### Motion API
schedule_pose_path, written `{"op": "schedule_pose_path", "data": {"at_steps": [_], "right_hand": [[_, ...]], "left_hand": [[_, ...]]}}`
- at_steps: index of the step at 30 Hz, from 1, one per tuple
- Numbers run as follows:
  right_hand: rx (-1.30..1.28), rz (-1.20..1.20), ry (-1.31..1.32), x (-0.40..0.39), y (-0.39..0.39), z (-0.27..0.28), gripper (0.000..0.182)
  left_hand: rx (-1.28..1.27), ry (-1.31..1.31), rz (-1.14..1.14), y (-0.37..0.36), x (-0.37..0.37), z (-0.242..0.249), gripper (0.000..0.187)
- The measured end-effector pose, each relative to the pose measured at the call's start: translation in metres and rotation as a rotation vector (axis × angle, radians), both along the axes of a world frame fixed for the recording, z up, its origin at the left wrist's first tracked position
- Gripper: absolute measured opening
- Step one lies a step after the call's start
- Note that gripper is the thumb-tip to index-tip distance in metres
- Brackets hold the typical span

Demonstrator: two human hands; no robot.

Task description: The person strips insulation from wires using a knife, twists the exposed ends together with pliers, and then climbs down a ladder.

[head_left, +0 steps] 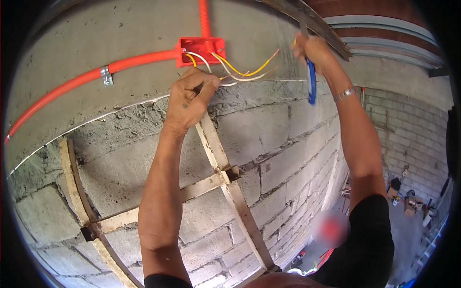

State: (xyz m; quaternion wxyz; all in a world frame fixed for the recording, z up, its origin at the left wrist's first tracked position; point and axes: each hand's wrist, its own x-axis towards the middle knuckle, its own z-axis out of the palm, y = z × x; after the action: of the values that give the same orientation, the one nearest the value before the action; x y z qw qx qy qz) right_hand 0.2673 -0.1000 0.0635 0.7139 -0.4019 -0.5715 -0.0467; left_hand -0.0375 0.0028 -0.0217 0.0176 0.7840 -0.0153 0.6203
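Note:
My left hand (192, 98) is closed in a pinch on a yellow wire (222, 78) just below an orange junction box (192, 45) on the wall. More yellow and white wires (254, 74) curve out of the box to the right, with bare copper at their ends. Raised to the right of the box, my right hand (312, 48) grips blue-handled pliers (311, 86). Their handles hang below the fist, which partly hides the head. A small yellow bit shows at the fingertips of that hand.
Orange conduit (120, 64) runs left from the box, held by a metal clamp (106, 76); corrugated conduit (204, 19) rises above. A metal frame (206, 187) stands before the block wall (283, 163). A beam (326, 29) crosses overhead. Far below, boxes (410, 205) and tools lie on the floor.

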Motion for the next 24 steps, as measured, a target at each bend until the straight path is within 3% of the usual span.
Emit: {"op": "schedule_pose_path", "data": {"at_steps": [1, 3, 6, 7, 10, 12, 17, 20, 24], "right_hand": [[-0.176, -0.032, -0.053, 0.006, -0.005, -0.016, 0.038], [-0.235, -0.167, -0.225, 0.009, -0.022, -0.057, 0.047], [-0.406, -0.171, -0.329, -0.007, -0.049, -0.133, 0.048], [-0.457, -0.122, -0.264, -0.012, -0.050, -0.160, 0.049], [-0.484, -0.141, -0.566, -0.035, -0.057, -0.204, 0.031], [-0.433, -0.072, -0.729, -0.045, -0.051, -0.209, 0.032], [-0.423, -0.008, -0.767, -0.080, -0.041, -0.190, 0.031], [-0.439, -0.030, -0.849, -0.095, -0.034, -0.180, 0.029], [-0.481, -0.024, -0.837, -0.100, -0.022, -0.174, 0.024]], "left_hand": [[0.000, 0.002, 0.004, 0.001, 0.004, -0.001, 0.012], [0.044, -0.084, -0.054, 0.003, 0.006, -0.003, 0.018], [0.131, -0.237, 0.015, -0.018, 0.011, -0.006, 0.025], [0.294, -0.322, 0.139, -0.023, 0.013, -0.007, 0.027], [0.674, -0.423, 0.408, -0.051, 0.014, -0.017, 0.033], [0.705, -0.237, 0.375, -0.067, 0.014, -0.030, 0.032], [0.764, 0.377, 0.377, -0.066, 0.025, -0.060, 0.019], [0.638, 0.579, 0.481, -0.071, 0.012, -0.064, 0.018], [0.671, 0.551, 0.603, -0.069, 0.004, -0.075, 0.011]]}}
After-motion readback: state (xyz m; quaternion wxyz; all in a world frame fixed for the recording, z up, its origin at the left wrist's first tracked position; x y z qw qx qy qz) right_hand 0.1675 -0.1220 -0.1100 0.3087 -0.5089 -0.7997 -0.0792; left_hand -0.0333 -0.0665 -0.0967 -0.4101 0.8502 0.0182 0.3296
